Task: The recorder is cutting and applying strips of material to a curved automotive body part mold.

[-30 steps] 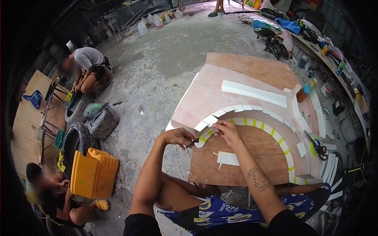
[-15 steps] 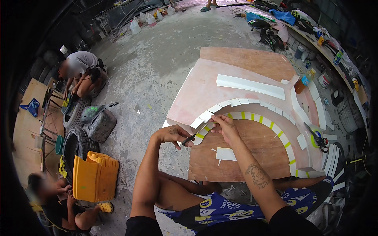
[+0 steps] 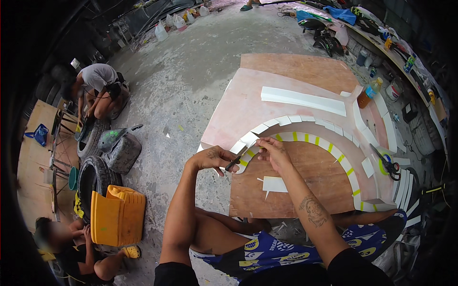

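In front of me lies a pale pink moulded panel [image 3: 229, 107] with a curved arch, its rim lined with short white pieces [image 3: 285, 120]. My left hand [image 3: 217, 158] is closed round a slim black cutter [image 3: 232, 165], held at the arch's left end. Just right of it, my right hand [image 3: 273, 153] pinches at the rim beside a white piece [image 3: 248, 139]; its fingertips partly hide what they grip. Yellow marks line the white inner band [image 3: 347, 168] of the arch. A white rectangular sheet [image 3: 275, 184] lies on the brown board [image 3: 305, 164] inside the arch.
Scissors [image 3: 392, 168] and a yellow-green tape roll [image 3: 383, 166] lie on the panel's right, near a bottle of amber liquid [image 3: 369, 93]. Cut white strips [image 3: 405, 190] are beyond. At left are a yellow crate [image 3: 117, 214], tyres [image 3: 93, 178] and two seated people [image 3: 98, 81].
The black cutter and my left hand have shifted slightly right, closer to my right hand. My right hand stays almost in place at the rim. The view has tilted a little.
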`<state>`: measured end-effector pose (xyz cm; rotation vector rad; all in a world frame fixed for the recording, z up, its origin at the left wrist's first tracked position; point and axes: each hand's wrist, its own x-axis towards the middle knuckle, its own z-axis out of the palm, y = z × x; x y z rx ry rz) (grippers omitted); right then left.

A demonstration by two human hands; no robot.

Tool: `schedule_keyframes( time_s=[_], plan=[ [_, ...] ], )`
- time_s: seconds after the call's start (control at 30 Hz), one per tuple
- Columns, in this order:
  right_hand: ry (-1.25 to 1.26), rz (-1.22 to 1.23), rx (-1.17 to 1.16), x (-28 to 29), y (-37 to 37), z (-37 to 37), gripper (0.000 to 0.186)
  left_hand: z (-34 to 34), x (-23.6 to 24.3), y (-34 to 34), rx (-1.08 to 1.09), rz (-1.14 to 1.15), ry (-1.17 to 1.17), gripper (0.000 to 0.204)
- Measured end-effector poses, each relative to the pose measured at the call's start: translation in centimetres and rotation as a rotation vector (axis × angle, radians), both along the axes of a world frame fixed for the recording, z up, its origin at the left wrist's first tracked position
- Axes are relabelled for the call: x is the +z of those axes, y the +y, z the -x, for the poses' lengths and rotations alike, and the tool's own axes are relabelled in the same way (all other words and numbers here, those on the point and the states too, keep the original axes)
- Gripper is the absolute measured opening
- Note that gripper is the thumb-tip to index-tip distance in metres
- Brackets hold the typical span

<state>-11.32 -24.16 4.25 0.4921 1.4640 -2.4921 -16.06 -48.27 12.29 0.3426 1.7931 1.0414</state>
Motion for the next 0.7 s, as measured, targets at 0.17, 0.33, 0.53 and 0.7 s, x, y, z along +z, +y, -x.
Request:
schedule_keyframes(
  time_s=[0.17,0.33,0.53,0.7],
  plan=[
    [-0.014,0.011,0.010,0.0,-0.1,0.0,0.020,0.3,0.0,0.5,-0.008,0.043,0.022,0.046],
    [0.008,0.033,0.007,-0.5,0.1,-0.1,0.019,0.4,-0.1,0.8,-0.024,0.115,0.143,0.045],
    [0.012,0.029,0.002,-0.6,-0.3,-0.4,0.015,0.3,0.9,1.1,-0.014,0.151,0.245,0.044],
    [-0.001,0.046,-0.011,-0.9,-0.3,-0.4,0.014,0.1,1.4,1.0,0.015,0.195,0.303,0.047]
  ],
)
